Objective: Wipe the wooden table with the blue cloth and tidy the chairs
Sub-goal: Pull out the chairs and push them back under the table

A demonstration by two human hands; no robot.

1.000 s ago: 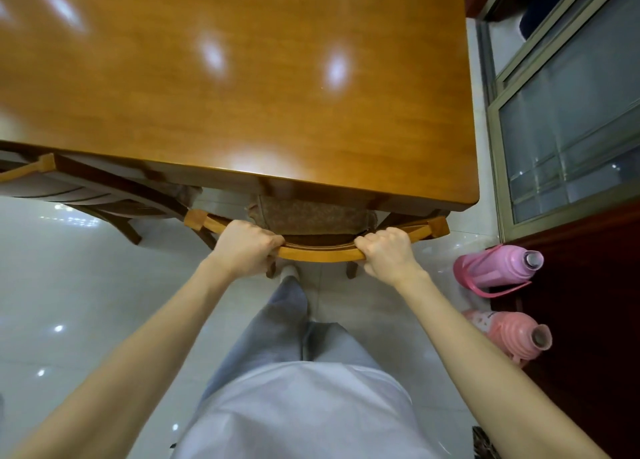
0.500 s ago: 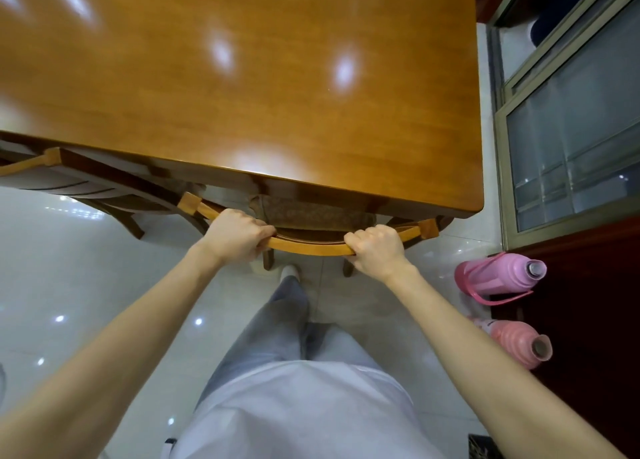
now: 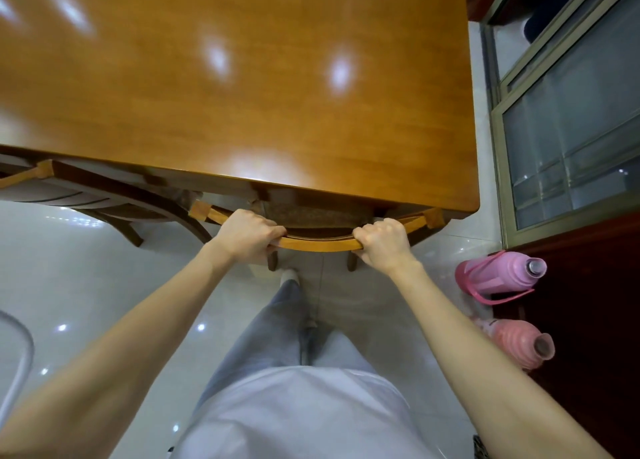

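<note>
The glossy wooden table (image 3: 242, 88) fills the upper part of the head view. A wooden chair (image 3: 318, 244) stands tucked under its near edge, only the curved top rail and a bit of brown seat cushion showing. My left hand (image 3: 247, 235) grips the rail's left part and my right hand (image 3: 381, 242) grips its right part, fingers curled over the top. A second chair (image 3: 104, 199) sits under the table to the left. No blue cloth is in view.
Two pink thermos flasks (image 3: 502, 276) (image 3: 519, 342) stand on the white tiled floor at the right, by a dark red cabinet (image 3: 588, 302). A glass-fronted cabinet (image 3: 568, 140) stands right of the table. A curved white object (image 3: 17, 361) shows at the far left edge.
The chair has slid further under the table with both hands still gripping its top rail; less of the seat cushion shows now.
</note>
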